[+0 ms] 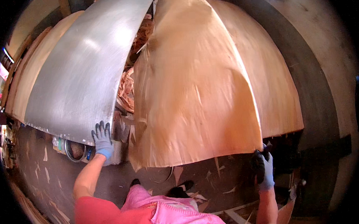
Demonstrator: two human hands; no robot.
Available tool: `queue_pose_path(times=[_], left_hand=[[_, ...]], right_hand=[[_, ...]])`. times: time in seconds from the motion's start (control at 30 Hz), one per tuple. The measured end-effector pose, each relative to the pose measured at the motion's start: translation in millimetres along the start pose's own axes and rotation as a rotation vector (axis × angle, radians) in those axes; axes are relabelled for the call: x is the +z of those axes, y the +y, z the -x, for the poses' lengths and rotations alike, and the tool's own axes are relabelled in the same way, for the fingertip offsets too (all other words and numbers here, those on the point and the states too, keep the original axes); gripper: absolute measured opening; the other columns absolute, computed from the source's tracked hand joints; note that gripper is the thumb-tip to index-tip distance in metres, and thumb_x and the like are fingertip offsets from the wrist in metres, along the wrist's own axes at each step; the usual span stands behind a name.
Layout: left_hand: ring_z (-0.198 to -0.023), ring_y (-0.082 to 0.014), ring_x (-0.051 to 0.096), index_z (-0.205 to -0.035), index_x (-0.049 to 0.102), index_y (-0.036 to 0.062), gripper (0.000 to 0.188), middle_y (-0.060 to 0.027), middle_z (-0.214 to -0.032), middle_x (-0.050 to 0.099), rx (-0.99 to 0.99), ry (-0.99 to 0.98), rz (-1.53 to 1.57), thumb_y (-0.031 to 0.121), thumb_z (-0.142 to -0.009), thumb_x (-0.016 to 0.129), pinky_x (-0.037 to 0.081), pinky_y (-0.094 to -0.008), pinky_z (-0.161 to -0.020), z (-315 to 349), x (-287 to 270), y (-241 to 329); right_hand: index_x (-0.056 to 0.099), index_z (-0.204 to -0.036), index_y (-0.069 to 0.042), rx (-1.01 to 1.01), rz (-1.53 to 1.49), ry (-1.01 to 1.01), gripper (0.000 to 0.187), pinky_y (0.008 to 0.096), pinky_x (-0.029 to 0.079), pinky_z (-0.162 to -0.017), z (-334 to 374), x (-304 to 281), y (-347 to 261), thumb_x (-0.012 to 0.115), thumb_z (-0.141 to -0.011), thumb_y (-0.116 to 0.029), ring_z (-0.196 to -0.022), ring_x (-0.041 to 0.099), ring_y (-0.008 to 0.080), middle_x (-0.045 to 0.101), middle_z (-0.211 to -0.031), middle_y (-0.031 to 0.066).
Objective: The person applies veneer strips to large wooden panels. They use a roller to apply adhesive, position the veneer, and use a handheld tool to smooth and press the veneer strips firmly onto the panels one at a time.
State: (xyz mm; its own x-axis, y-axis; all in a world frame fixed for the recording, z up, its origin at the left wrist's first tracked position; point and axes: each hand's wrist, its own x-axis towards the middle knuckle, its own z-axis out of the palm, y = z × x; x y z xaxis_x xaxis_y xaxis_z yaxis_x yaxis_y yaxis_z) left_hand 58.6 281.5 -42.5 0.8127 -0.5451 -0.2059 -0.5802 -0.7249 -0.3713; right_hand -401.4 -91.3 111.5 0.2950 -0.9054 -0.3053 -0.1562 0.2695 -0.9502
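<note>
My left hand (103,141), in a grey-blue glove with dark fingertips, lies with fingers spread on the near right corner of a large silvery metal sheet (79,72). To the right of that sheet hangs a wide, wrinkled sheet of wood veneer (195,99), its near edge ragged and drooping. My right hand (264,167), gloved in the same kind, is closed on the veneer's near right corner. Part of its fingers is dark and hard to make out. The veneer's far end runs out of the picture at the top.
A stack of pale veneer (270,97) stands at the right, and another (39,65) shows under the metal sheet at the left. Crumpled veneer scraps (126,92) fill the gap between. A round ring-shaped thing (75,150) sits below the metal sheet. Slivers litter the dark floor (43,172).
</note>
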Motion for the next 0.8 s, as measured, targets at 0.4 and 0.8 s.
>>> queue_pose_path(times=[0.4, 0.8], left_hand=[[-0.148, -0.0378, 0.000, -0.154, 0.005, 0.0062, 0.082, -0.0180, -0.160, -0.001, -0.107, -0.159, 0.067, 0.028, -0.089, 0.049, 0.006, -0.0563, -0.115, -8.4, -12.1, 15.5], [-0.108, -0.0299, 0.063, -0.131, 0.049, 0.0060, 0.041, -0.0135, -0.127, 0.057, 0.082, -0.785, 2.144, 0.014, -0.092, 0.057, 0.058, -0.0457, -0.081, -7.7, -105.7, 366.7]], right_hand=[[0.052, -0.132, -0.007, -0.141, 0.106, 0.141, 0.041, 0.0201, 0.039, -0.054, -138.0, -171.6, -7.3, 0.056, -0.092, -0.009, -0.063, 0.050, 0.0049, 0.059, -0.085, -0.0042], [0.049, -0.136, -0.008, -0.170, 0.154, 0.096, 0.044, 0.0262, 0.049, -0.063, -260.4, -276.5, -44.6, 0.058, -0.094, -0.015, -0.077, 0.057, 0.0107, 0.061, -0.101, 0.0025]])
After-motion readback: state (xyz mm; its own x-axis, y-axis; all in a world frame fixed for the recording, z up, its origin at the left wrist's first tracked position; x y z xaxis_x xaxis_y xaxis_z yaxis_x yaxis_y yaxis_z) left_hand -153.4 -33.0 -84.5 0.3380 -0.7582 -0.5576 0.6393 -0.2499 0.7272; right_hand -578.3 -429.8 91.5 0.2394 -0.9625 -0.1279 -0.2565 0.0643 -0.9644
